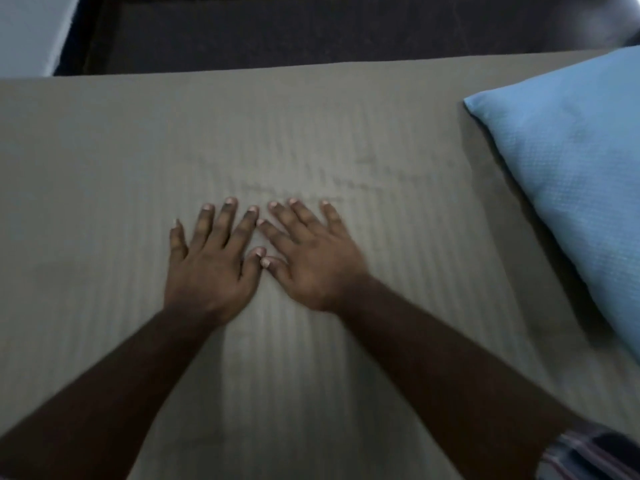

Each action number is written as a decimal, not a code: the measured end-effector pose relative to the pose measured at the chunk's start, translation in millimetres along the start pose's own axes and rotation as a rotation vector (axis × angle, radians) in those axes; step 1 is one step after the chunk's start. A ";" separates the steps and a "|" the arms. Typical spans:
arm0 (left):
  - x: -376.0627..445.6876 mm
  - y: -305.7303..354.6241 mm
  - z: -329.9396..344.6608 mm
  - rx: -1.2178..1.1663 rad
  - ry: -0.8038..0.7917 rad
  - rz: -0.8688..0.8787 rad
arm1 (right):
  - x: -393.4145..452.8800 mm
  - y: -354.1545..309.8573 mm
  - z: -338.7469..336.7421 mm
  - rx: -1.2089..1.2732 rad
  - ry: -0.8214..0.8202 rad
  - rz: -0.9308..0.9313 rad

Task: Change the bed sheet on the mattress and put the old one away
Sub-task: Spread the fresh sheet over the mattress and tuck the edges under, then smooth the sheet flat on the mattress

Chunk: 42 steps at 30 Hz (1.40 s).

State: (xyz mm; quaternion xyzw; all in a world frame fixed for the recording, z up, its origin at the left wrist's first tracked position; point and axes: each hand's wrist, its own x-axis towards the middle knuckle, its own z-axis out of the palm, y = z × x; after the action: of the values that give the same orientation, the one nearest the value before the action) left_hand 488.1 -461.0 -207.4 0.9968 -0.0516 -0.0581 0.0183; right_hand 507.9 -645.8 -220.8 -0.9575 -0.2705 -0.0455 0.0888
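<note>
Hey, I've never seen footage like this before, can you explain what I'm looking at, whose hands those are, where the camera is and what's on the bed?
There is no machine here: this is one picture from a camera worn on a person's head, looking forward and down, so the arms reaching in from the bottom are the wearer's own. The left hand and the right hand lie flat, side by side, fingers spread, on a grey striped bed sheet that covers the mattress. Neither hand holds anything; they seem to be pressing or smoothing the cloth. A light blue pillow lies on the sheet at the right. Beyond the far edge of the bed is a dark floor. The picture is slightly blurred.
</note>
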 end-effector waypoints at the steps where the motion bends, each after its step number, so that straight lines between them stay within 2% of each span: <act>1: 6.7 -8.7 0.6 -0.016 0.005 -0.017 | 7.1 21.2 1.6 -0.010 0.000 0.031; 3: 18.8 -23.6 1.5 -0.067 0.024 -0.084 | 13.1 80.0 -1.5 -0.083 -0.025 0.181; 6: 33.1 -27.5 0.7 -0.090 0.060 -0.162 | 13.1 175.1 -22.5 -0.114 -0.018 0.534; 8: 42.4 -23.7 -0.8 -0.080 0.057 -0.184 | 23.9 180.2 -35.6 -0.115 0.017 0.712; 9: 47.2 -20.5 -1.9 -0.069 0.058 -0.189 | 33.2 162.5 -36.3 -0.144 0.046 0.673; 11: 59.1 -14.5 -3.8 -0.045 0.067 -0.167 | 55.3 107.4 -27.0 -0.130 0.054 0.365; 13: 73.9 -11.1 -6.9 -0.048 0.082 -0.132 | 74.5 56.1 -17.4 -0.056 -0.059 0.065; 15: 87.8 -15.1 -7.5 -0.076 0.111 -0.155 | 88.4 47.4 -12.9 -0.045 -0.131 -0.011; 17: 97.7 -24.5 -4.3 -0.110 0.127 -0.220 | 99.4 84.5 -11.1 -0.077 -0.144 0.093; 21: 102.0 -26.6 7.1 -0.088 0.179 -0.224 | 99.9 185.8 -26.0 -0.139 -0.061 0.526; 23: 102.4 -23.9 10.4 -0.085 0.173 -0.224 | 108.5 181.0 -33.1 -0.144 0.019 0.661; 24: 102.4 -24.1 10.9 -0.079 0.171 -0.226 | 117.5 158.8 -31.2 -0.141 0.054 0.592; 27: 104.0 -26.1 12.9 -0.042 0.146 -0.223 | 149.9 61.6 -11.2 -0.073 0.006 0.026; 29: 103.8 -27.0 15.9 -0.004 0.140 -0.222 | 168.5 20.4 0.6 -0.065 -0.098 -0.132; 33: 106.2 -28.5 19.8 -0.025 0.158 -0.229 | 188.4 68.4 4.1 -0.123 -0.127 0.032; 37: 107.1 -25.8 22.5 -0.053 0.212 -0.226 | 175.8 178.7 -24.6 -0.140 -0.070 0.467; 39: 108.1 -27.3 24.5 -0.050 0.226 -0.224 | 155.1 186.0 -38.1 -0.146 -0.044 0.642; 40: 108.7 -27.8 25.0 -0.046 0.227 -0.224 | 142.4 171.2 -37.5 -0.149 -0.026 0.592; 42: 108.3 -27.9 25.2 -0.029 0.234 -0.222 | 106.5 126.5 -26.7 -0.081 -0.115 0.302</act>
State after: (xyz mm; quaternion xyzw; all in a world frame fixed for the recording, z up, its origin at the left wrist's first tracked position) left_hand 595.0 -445.4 -245.9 0.9960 0.0624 0.0561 0.0322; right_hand 663.8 -702.7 -198.6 -0.9911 -0.1261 0.0126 0.0402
